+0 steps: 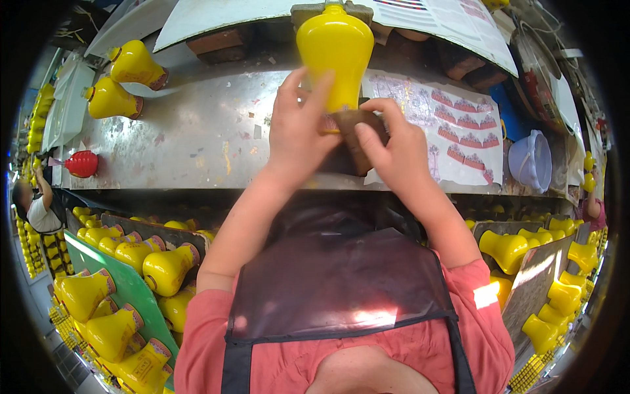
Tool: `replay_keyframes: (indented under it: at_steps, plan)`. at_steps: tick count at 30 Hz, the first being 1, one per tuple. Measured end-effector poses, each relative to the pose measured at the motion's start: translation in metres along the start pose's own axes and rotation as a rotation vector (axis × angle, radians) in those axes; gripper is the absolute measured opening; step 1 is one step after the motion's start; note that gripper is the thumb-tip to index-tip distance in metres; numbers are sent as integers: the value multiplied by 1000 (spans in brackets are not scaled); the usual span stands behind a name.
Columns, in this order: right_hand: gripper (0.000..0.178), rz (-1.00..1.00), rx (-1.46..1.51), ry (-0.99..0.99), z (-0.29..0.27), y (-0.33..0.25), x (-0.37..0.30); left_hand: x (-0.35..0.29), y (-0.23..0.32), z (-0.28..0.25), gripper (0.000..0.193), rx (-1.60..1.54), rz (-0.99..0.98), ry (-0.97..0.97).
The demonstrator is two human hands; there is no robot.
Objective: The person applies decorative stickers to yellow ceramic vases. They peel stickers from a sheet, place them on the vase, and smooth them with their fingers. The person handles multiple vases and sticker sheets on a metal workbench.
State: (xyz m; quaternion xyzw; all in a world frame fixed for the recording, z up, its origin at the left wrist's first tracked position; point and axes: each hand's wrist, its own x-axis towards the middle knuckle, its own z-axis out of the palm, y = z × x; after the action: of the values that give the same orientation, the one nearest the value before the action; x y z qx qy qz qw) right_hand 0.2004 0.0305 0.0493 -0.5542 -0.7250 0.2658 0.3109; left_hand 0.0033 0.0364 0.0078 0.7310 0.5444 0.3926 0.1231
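Observation:
A glossy yellow vase point(336, 52) lies with its neck away from me, against a dark holder point(305, 14) at the table's far edge. Its narrow lower end, with a pinkish patterned band, points toward me. My left hand point(298, 128) is at the left of that end, fingers stretched and apart, partly over the vase and blurred. Whether its thumb presses the band I cannot tell. Between the thumb and fingers of my right hand point(400, 144) is a flat brown pad point(361, 139), held against the vase's lower end; its material is unclear.
Two yellow vases point(115, 98) and a red bottle point(82, 164) are on the metal table point(197, 144) at left. Printed pattern sheets point(469, 131) and a pale bucket point(530, 161) are at right. Boards point(541, 269) with many yellow vases flank me. Other people are at both sides.

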Motion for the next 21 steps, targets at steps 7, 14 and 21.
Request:
replay_keyframes:
  at_steps: [7, 14, 21]
  plan:
    - [29, -148, 4, -9, -11, 1, 11, -3, -6, 0, 100, -103, 30, 46]
    - [26, -441, -232, 21, -27, -13, 35, 0, 2, 6, 100, -78, -84, 17]
    - [18, -370, -212, 96, -20, -20, 40, 3, -14, 3, 106, -141, 25, 14]
